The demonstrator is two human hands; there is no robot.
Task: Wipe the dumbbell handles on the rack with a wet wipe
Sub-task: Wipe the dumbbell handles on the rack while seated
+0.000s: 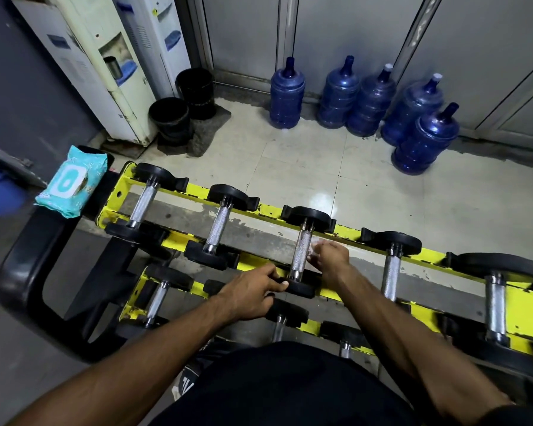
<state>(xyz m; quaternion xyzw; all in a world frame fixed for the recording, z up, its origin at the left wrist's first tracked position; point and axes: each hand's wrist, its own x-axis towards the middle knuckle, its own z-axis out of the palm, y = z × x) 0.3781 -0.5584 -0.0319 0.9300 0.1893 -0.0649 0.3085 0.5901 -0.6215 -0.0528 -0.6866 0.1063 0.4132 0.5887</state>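
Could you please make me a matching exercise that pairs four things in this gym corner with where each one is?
Things:
1. wipe pack
2. water jugs
3. black buckets
4. left hand

Places:
A. five together on the floor against the grey wall
B. gripping the near end of a dumbbell on the top row
C. lying beside the left end of the yellow rack
D. at the foot of the water dispenser

Pairs: 1-C, 2-A, 3-D, 4-B
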